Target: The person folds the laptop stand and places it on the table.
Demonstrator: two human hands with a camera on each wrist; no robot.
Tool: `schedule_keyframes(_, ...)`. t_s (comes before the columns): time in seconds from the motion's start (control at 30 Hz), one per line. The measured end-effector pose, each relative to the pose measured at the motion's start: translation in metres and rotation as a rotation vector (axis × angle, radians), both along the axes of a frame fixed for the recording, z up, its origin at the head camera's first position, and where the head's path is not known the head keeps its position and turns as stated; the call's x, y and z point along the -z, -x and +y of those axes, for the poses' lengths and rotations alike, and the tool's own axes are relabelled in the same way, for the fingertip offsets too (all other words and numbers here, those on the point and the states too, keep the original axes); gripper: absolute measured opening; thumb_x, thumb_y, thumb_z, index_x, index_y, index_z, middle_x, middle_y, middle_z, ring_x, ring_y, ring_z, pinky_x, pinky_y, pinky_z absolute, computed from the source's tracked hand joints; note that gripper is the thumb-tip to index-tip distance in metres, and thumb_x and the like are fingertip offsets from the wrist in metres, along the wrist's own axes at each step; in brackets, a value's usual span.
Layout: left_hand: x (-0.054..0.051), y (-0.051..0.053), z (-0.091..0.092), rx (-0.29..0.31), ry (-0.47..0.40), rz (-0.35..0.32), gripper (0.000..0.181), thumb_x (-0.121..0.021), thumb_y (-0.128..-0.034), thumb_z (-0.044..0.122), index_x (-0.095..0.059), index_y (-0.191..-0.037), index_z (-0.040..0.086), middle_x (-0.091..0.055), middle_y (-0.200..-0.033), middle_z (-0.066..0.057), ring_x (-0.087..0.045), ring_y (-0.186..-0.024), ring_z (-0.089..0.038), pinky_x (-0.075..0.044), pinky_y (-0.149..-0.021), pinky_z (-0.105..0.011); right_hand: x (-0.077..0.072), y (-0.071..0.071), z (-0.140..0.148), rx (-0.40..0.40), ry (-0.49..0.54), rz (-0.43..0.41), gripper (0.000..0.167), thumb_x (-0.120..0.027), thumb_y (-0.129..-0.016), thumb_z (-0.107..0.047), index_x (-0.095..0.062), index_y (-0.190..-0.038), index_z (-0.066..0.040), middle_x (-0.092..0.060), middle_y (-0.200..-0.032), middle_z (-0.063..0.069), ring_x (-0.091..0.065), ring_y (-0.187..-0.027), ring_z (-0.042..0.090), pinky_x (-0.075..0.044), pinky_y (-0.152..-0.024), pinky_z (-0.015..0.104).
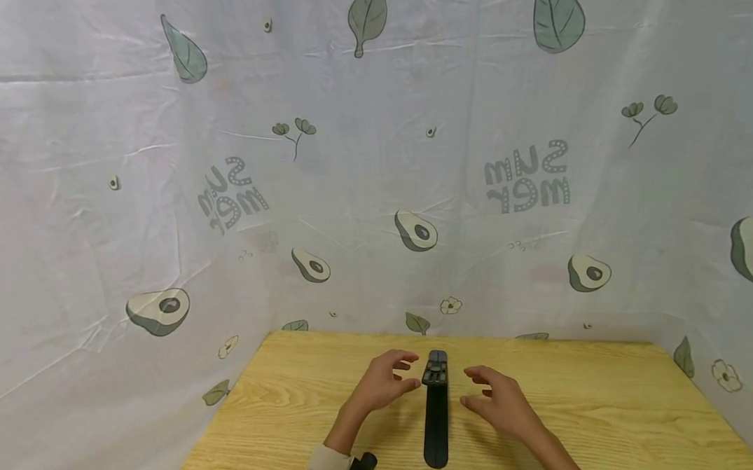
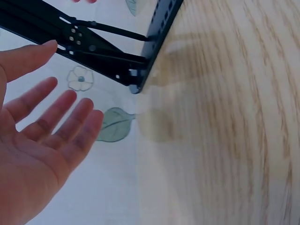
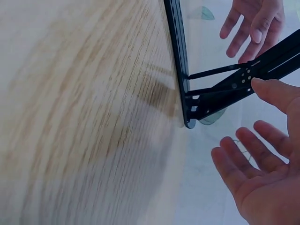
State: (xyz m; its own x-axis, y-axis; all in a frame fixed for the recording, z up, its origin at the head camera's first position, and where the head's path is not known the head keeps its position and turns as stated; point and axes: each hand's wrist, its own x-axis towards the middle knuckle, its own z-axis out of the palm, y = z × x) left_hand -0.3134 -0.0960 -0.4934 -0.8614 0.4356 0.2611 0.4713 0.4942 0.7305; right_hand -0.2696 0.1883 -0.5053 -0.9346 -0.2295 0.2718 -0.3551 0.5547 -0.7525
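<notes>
A black folding stand [image 1: 436,427] is on the wooden table between the hands. In the left wrist view, the stand [image 2: 105,63] shows a slotted base bar with a hinged upper arm raised at an angle and thin struts joining the two. My left hand [image 1: 378,384] hovers at its left side, fingers loosely bent, apart from it. Mirroring that on the right, my right hand [image 1: 501,405] is held off the stand with relaxed fingers. In the right wrist view, the right thumb [image 3: 276,93] overlaps the raised arm; a gap shows in the head view.
Under everything lies a wood-grain table [image 1: 596,406]. A pale sheet [image 1: 366,171] printed with avocados and leaves hangs behind the table and along both sides. A black wrist device [image 1: 363,466] sits at the left sleeve [image 1: 328,466].
</notes>
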Motion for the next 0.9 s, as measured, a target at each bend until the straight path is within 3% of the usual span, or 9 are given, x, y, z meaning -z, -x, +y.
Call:
schedule_keyframes(0.17,0.011,0.014,0.003,0.051,-0.049,-0.027,0.049,-0.077,-0.0999,0.017,-0.063,-0.145,0.003,-0.063,-0.147,-0.018,-0.065,-0.132,-0.042,-0.059,-0.104,-0.056,0.002,0.012,-0.008,0.014,0.029,0.011,0.051,-0.084,-0.095,-0.020,-0.068,-0.141,-0.006,-0.068,-0.143,0.019,-0.065,-0.132,0.044,-0.059,-0.104,0.052)
schedule_keyframes(0.43,0.029,0.031,0.012,0.043,-0.106,-0.050,0.046,-0.079,-0.0959,0.011,-0.067,-0.140,0.002,-0.066,-0.141,-0.017,-0.066,-0.130,-0.042,-0.059,-0.105,-0.054,0.008,0.027,-0.018,-0.011,0.047,0.033,0.048,-0.082,-0.095,-0.011,-0.068,-0.139,-0.001,-0.067,-0.142,0.023,-0.064,-0.132,0.047,-0.059,-0.104,0.054)
schedule_keyframes(0.9,0.033,0.040,0.024,0.045,-0.131,-0.048,0.035,-0.074,-0.0997,0.008,-0.072,-0.134,0.002,-0.068,-0.136,-0.016,-0.067,-0.130,-0.037,-0.059,-0.106,-0.053,0.022,0.044,-0.026,-0.070,0.069,0.087,0.043,-0.080,-0.096,-0.008,-0.070,-0.137,-0.001,-0.069,-0.140,0.023,-0.064,-0.131,0.049,-0.060,-0.101,0.054)
